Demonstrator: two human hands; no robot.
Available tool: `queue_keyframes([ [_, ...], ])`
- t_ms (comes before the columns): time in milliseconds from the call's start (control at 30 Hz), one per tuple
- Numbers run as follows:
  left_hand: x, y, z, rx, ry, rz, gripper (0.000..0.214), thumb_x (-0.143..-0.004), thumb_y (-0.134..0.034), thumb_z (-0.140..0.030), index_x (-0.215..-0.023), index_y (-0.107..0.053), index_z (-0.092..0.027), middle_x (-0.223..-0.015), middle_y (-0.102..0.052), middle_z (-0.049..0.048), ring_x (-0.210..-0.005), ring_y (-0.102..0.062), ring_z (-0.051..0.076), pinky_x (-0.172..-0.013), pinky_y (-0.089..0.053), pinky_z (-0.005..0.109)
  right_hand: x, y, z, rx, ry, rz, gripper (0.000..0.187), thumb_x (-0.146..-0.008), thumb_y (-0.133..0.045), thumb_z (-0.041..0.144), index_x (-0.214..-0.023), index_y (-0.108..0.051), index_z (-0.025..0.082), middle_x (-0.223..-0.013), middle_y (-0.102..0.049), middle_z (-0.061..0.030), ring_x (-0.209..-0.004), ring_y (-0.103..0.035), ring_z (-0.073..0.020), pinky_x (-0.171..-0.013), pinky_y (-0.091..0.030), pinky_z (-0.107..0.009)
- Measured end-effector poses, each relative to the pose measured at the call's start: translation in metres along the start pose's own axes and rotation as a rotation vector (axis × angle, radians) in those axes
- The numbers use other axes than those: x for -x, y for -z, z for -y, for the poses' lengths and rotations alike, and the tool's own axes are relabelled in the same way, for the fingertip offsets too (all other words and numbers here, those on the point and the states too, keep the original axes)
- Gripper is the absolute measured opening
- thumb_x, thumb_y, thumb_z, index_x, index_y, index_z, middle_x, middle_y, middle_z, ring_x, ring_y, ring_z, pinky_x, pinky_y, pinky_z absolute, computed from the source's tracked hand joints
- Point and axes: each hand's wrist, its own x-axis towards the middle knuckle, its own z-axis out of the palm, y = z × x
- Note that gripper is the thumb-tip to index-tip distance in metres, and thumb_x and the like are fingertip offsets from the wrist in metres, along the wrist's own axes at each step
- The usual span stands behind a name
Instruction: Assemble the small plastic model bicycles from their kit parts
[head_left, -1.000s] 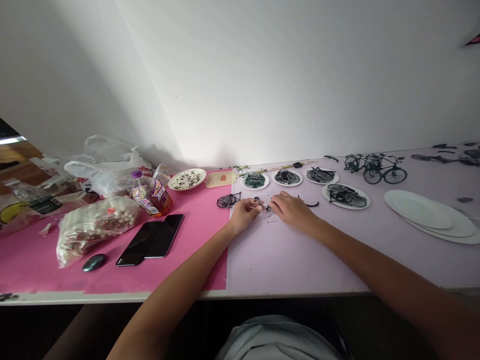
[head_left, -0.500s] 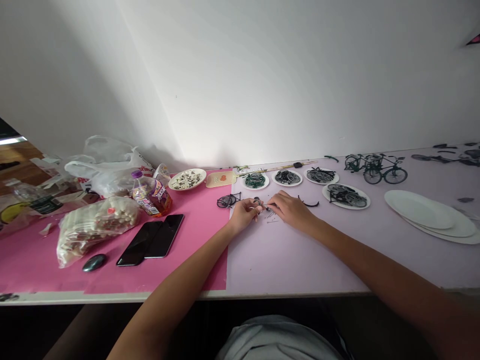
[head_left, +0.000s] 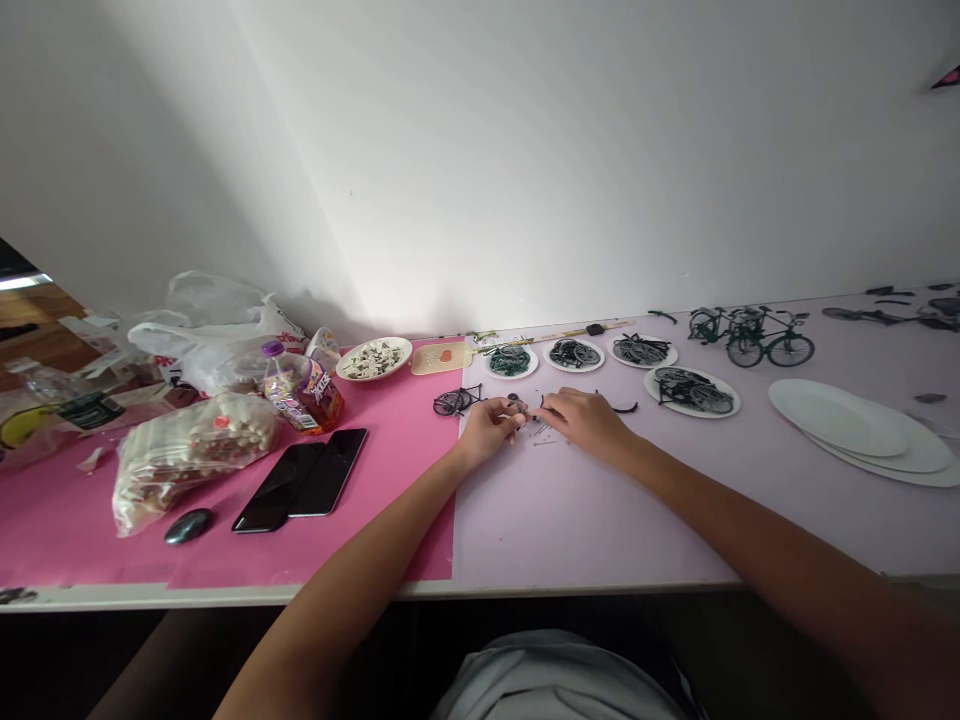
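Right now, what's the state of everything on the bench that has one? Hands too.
left hand, grip pinched on small part.
right hand, fingertips at the small part, grip unclear.
juice bottle, capped, leaning over.
phones, flat, screens dark.
finished bicycles, upright.
large plates, stacked.
small plates, holding parts.

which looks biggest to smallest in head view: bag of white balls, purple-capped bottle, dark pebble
1. bag of white balls
2. purple-capped bottle
3. dark pebble
The bottle sits farther back, yet the order holds.
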Motion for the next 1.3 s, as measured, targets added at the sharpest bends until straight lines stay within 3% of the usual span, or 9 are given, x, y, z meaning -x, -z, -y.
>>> queue_keyframes([
  [200,0.0,-0.001,0.001,0.013,0.0,0.011,0.048,-0.071,-0.087,-0.051,-0.086,-0.066,-0.012,-0.104,-0.075,0.0123,-0.057,-0.053,0.006,-0.053,-0.046,0.023,-0.001,0.001,0.001,-0.014,-0.018,0.033,0.042,-0.105,-0.049,0.041,-0.07,-0.062,0.02,-0.066,-0.06,-0.0039,-0.059,-0.053,-0.0163,-0.058,-0.029,-0.029],
  [400,0.0,0.0,0.0,0.006,0.011,0.013,0.049,-0.071,-0.087,-0.053,-0.09,-0.067,-0.012,-0.096,-0.074,0.0084,-0.054,-0.054,0.007,-0.054,-0.046,0.025,0.003,0.01,0.009,-0.145,-0.081,0.105,0.018,-0.101,-0.057,0.039,-0.1,-0.062,0.022,-0.084,-0.066,-0.0025,-0.064,-0.058,-0.0152,-0.061,-0.037,-0.027],
  [600,-0.001,0.001,-0.001,0.008,0.019,-0.004,0.053,-0.069,-0.088,-0.056,-0.089,-0.066,-0.012,-0.097,-0.074,0.0088,-0.054,-0.055,0.006,-0.055,-0.046,0.025,0.004,0.007,0.005,-0.224,-0.07,0.145,0.007,-0.101,-0.052,0.03,-0.101,-0.054,0.023,-0.097,-0.068,-0.0048,-0.074,-0.065,-0.0172,-0.065,-0.042,-0.027],
  [900,-0.001,0.001,0.0,0.014,0.013,-0.008,0.053,-0.068,-0.088,-0.057,-0.087,-0.064,-0.013,-0.094,-0.074,0.0081,-0.053,-0.054,0.006,-0.054,-0.046,0.024,0.002,0.008,0.005,-0.222,-0.037,0.151,0.017,-0.105,-0.049,0.032,-0.094,-0.057,0.023,-0.089,-0.064,-0.0032,-0.071,-0.061,-0.0174,-0.065,-0.041,-0.028],
  [1300,0.0,0.001,0.0,-0.005,0.019,0.005,0.048,-0.072,-0.086,-0.053,-0.088,-0.064,-0.013,-0.108,-0.074,0.0128,-0.054,-0.054,0.005,-0.054,-0.046,0.023,0.0,0.008,0.004,-0.183,-0.077,0.097,0.023,-0.103,-0.055,0.037,-0.087,-0.062,0.022,-0.081,-0.06,-0.0011,-0.061,-0.055,-0.0144,-0.063,-0.039,-0.027],
])
